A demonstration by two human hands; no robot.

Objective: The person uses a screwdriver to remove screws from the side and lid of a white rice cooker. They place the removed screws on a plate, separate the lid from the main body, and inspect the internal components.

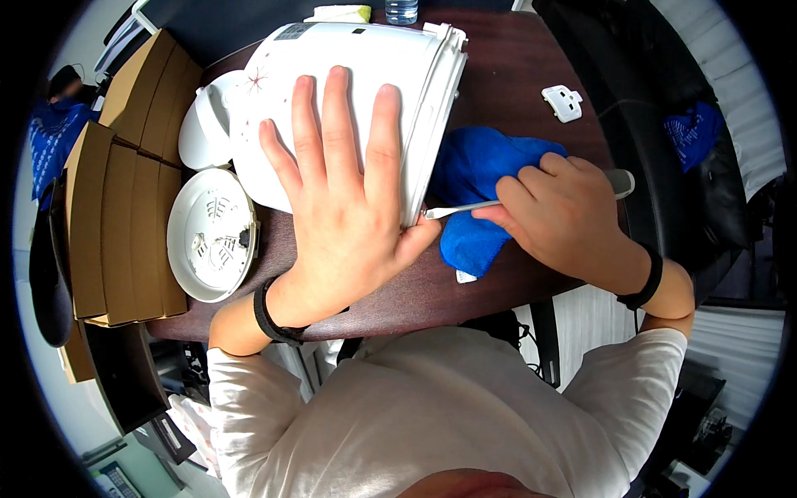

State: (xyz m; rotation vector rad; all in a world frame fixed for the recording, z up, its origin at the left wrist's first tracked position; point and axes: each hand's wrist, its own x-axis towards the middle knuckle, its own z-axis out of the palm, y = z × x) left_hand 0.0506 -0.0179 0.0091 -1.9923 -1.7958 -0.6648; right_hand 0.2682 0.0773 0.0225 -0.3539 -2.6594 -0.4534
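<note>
Head view: the left hand [349,195] lies, fingers spread, on the white casing [365,56] left of the blue cloth [477,158]; the right hand [564,217] grasps a grey tool [469,207], its tip seemingly touching the casing's near right corner

A single wide fisheye view from a camera worn on the person's head, looking steeply down and slightly forward over their own body. The picture is upright; black curves close off its corners, and straight edges bend toward the rim. Along the bottom centre, the wearer's white short-sleeved cloth shirt [440,398] is seen from above, near the lens. The bare left hand [344,199], near the centre, and the bare right hand [560,216], right of centre, appear close and large. Beyond them, the glossy dark reddish-brown tabletop [510,70] runs toward the top, while the room stretches away around the edges
</note>
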